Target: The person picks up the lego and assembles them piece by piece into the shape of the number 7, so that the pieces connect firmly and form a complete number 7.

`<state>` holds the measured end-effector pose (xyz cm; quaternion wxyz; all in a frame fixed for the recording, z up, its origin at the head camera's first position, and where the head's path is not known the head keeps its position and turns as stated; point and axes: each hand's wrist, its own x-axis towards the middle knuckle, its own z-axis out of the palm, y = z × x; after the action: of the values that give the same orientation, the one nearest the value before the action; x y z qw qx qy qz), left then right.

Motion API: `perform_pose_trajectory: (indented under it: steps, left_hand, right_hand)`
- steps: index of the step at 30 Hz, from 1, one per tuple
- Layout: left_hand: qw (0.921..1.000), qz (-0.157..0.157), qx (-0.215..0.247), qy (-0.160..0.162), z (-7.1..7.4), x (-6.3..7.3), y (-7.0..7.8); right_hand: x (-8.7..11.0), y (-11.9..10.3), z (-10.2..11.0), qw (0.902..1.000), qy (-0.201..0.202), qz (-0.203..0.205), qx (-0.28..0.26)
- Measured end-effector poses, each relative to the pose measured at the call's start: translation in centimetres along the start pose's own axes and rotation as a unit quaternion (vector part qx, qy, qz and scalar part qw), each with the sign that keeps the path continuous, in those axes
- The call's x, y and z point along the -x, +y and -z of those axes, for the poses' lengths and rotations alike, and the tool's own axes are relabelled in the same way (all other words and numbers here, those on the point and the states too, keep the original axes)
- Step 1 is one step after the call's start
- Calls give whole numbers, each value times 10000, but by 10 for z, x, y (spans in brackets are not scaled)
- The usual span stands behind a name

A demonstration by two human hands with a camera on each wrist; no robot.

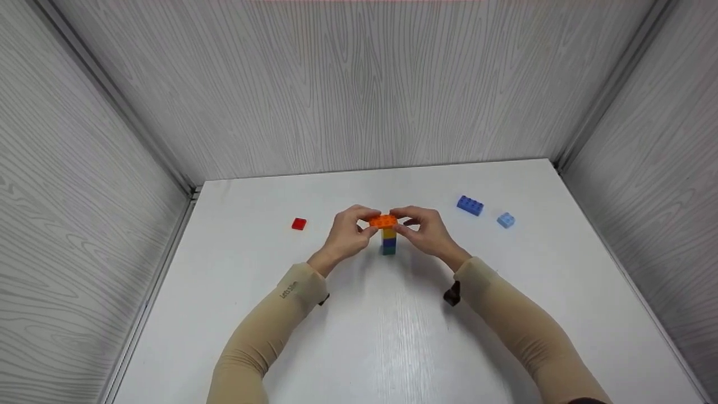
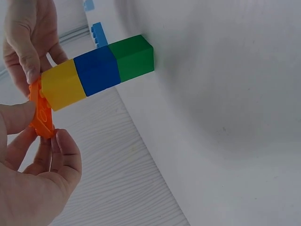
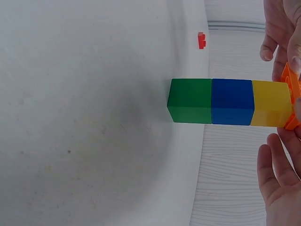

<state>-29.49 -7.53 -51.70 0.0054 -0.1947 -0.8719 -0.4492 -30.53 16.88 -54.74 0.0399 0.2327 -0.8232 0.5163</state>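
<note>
A small tower stands upright on the table, with a green brick [image 2: 132, 59] at the bottom, a dark blue brick [image 2: 98, 70] in the middle and a yellow brick [image 2: 63, 85] above. On top lies a flatter, wider orange brick [image 1: 383, 221], which looks slightly tilted in the left wrist view; whether it is fully seated I cannot tell. My left hand [image 1: 346, 234] pinches the orange brick's left end between thumb and fingers. At its right end, my right hand [image 1: 427, 229] pinches it the same way.
A small red brick [image 1: 299, 224] lies left of the tower. To the right are a long blue brick [image 1: 470, 205] and a light blue brick [image 1: 506, 220]. Grey wood-grain panels [image 1: 359, 84] enclose the white table [image 1: 359, 348] at the back and both sides.
</note>
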Motion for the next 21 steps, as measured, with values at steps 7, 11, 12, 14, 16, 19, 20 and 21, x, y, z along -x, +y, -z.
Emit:
perform_pose_trajectory:
  steps: [7, 11, 12, 14, 16, 19, 20, 21]
  left_hand:
    - [10000, -33, 43, 5, 0, 2, -3]
    - [10000, 28, 22, 24, 0, 4, -5]
    - [10000, 34, 28, 12, 0, 4, -6]
    - [10000, 17, 18, -24, 0, 4, -6]
    - [10000, -6, -1, -86, 0, 3, -6]
    - [9998, -113, -50, -152, 1, 0, -5]
    - [9997, -146, -74, -167, 2, -1, -5]
    - [9997, -162, -86, -185, 2, -2, -5]
  right_hand:
    - [0, -1, -2, 10000, -12, -18, -7]
    - [-1, -3, -2, 10000, -75, -12, 32]
    - [-1, -3, -2, 10000, -83, -9, 49]
    - [-1, -3, -2, 9999, -86, -16, 124]
    - [-1, -3, -2, 9998, -95, -78, 142]
    - [-1, -2, -2, 9997, -95, -209, 25]
    - [-1, -1, -2, 9997, -92, -243, -34]
    - [-2, -1, -2, 9996, -87, -269, -93]
